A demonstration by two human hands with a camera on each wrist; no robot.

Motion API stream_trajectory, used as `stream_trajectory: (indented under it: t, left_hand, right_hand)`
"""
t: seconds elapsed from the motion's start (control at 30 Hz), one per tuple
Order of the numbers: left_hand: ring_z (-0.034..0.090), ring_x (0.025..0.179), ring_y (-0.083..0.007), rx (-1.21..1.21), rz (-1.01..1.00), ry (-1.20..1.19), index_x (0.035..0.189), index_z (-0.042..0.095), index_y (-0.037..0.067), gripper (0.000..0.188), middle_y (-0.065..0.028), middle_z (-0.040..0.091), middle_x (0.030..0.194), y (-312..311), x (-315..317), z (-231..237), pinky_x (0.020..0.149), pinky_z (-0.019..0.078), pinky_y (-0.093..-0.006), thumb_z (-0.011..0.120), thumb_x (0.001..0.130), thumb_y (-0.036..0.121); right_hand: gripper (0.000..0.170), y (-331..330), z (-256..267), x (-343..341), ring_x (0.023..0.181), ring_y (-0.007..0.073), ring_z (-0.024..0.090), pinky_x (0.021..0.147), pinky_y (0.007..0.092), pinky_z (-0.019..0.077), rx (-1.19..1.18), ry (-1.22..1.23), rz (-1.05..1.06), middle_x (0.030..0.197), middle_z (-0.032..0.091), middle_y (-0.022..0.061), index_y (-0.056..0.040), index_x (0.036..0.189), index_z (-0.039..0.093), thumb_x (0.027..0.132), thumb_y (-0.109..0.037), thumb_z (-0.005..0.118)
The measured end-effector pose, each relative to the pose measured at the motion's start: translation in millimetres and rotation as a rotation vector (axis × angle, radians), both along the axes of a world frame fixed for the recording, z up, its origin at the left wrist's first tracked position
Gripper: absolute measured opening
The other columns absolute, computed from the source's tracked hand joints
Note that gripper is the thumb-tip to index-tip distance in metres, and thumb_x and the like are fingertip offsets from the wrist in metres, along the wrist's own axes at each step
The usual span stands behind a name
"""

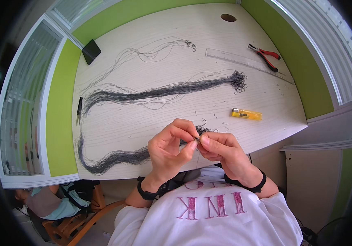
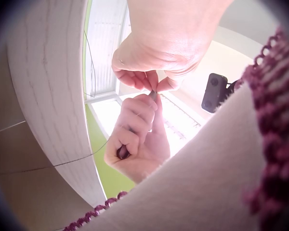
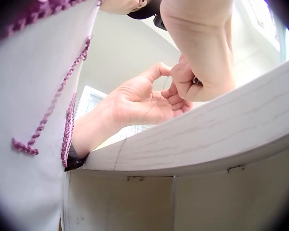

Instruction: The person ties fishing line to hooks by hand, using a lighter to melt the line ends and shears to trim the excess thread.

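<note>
My left hand and right hand meet fingertip to fingertip above the table's near edge. The right fingers curl round a slender dark tool, whose rounded end shows in the fist; its grey tip sits between both hands' fingertips. Left thumb and fingers pinch a thin fishing line at that tip, and the line trails past the left palm over the table edge. What else lies in the pinch is hidden. Behind the hands, a bundle of dark hooked lines lies along the table, its hooks just beyond the fingertips.
A larger bundle of hooked lines and a thin one lie farther back. A yellow lighter, a clear ruler and red-handled pliers are at right. A small black-handled tool lies at left, and line scraps are scattered about.
</note>
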State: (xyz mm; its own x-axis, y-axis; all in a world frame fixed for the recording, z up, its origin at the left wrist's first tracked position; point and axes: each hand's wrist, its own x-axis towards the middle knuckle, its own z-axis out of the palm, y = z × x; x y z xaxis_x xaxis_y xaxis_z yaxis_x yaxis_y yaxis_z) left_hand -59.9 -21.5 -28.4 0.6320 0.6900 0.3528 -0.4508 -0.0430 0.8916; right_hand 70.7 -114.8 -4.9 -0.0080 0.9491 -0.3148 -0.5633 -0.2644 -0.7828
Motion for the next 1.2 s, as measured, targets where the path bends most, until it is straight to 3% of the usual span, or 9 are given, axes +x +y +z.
stream_trajectory:
  t: [0.47,0.57,0.63,0.77,0.9,1.07,1.1,1.17,1.2]
  left_hand:
    - [0.051,0.087,-0.016,-0.015,0.026,0.021,0.081,0.054,-0.001,0.013,-0.0118,0.057,0.091,-1,0,1,0.082,0.0404,-0.0314,0.058,0.072,-0.011]
    - [0.052,0.088,-0.0164,-0.063,0.035,0.04,0.082,0.056,-0.002,0.012,-0.013,0.057,0.093,-1,-1,2,0.082,0.0404,-0.0318,0.057,0.074,-0.011]
    - [0.054,0.095,-0.0197,-0.07,0.047,0.041,0.084,0.057,-0.002,0.01,-0.0159,0.058,0.099,1,-2,3,0.087,0.04,-0.0344,0.057,0.077,-0.009]
    - [0.053,0.105,-0.0239,-0.12,0.043,0.033,0.087,0.059,-0.002,0.009,-0.0182,0.058,0.107,3,-3,3,0.092,0.0384,-0.0381,0.057,0.079,-0.006]
    - [0.052,0.11,-0.026,-0.136,0.009,0.063,0.089,0.06,-0.001,0.009,-0.0186,0.057,0.11,2,-2,4,0.096,0.0361,-0.0407,0.057,0.081,-0.003]
    - [0.052,0.106,-0.0233,-0.208,0.033,0.128,0.086,0.061,0.002,0.009,-0.0208,0.057,0.112,-2,2,12,0.09,0.036,-0.0337,0.054,0.08,0.002]
    - [0.052,0.106,-0.0234,-0.24,0.011,0.134,0.085,0.061,0.002,0.009,-0.0209,0.057,0.112,-2,3,11,0.09,0.0363,-0.0334,0.054,0.08,0.003]
    - [0.051,0.107,-0.0236,-0.275,-0.02,0.145,0.085,0.061,0.003,0.009,-0.0209,0.057,0.112,-3,4,12,0.09,0.0366,-0.0332,0.054,0.08,0.003]
    - [0.052,0.107,-0.0237,-0.306,-0.041,0.153,0.084,0.061,0.004,0.009,-0.0214,0.057,0.112,-4,5,13,0.09,0.0369,-0.0333,0.053,0.08,0.004]
  right_hand:
    - [0.032,-2,3,6,0.057,0.0024,0.026,0.051,0.0204,0.0177,-0.034,0.023,0.034,0.064,0.039,-0.0078,-0.0085,0.071,0.054,0.089,-0.035,0.054]
    - [0.028,-7,3,12,0.057,0.003,0.03,0.052,0.0192,0.021,0.091,0.008,-0.082,0.065,0.042,-0.0068,-0.0048,0.076,0.056,0.089,-0.029,0.056]
    - [0.024,-12,3,22,0.057,0.0046,0.036,0.052,0.0189,0.027,0.234,-0.386,-0.559,0.067,0.047,-0.0052,-0.0011,0.081,0.058,0.087,-0.024,0.059]
    - [0.019,-28,-14,79,0.055,0.014,0.046,0.051,0.0241,0.0365,-0.037,-1.567,-0.782,0.078,0.056,0.0062,-0.0013,0.09,0.059,0.084,-0.019,0.062]
    - [0.021,-44,-39,117,0.061,0.021,0.051,0.055,0.026,0.0396,-0.202,-1.803,-0.756,0.086,0.057,0.0104,-0.0029,0.095,0.06,0.082,-0.018,0.063]
    - [0.025,-37,-24,109,0.08,0.0233,0.054,0.066,0.0292,0.0433,-0.013,-2.441,-0.817,0.09,0.057,0.0101,-0.0061,0.1,0.062,0.076,-0.011,0.067]
    - [0.025,-32,-20,99,0.08,0.0233,0.054,0.066,0.0292,0.0433,-0.018,-2.44,-0.821,0.09,0.057,0.0101,-0.0061,0.1,0.062,0.076,-0.011,0.067]
    - [0.028,-22,-14,74,0.076,0.0227,0.054,0.068,0.0318,0.0438,0.382,-1.758,-0.822,0.087,0.057,0.0094,-0.0069,0.097,0.063,0.07,-0.006,0.071]
    - [0.028,-17,-11,57,0.074,0.0219,0.054,0.066,0.0313,0.0427,0.463,-1.6,-0.733,0.085,0.057,0.0084,-0.0068,0.095,0.064,0.068,-0.005,0.072]
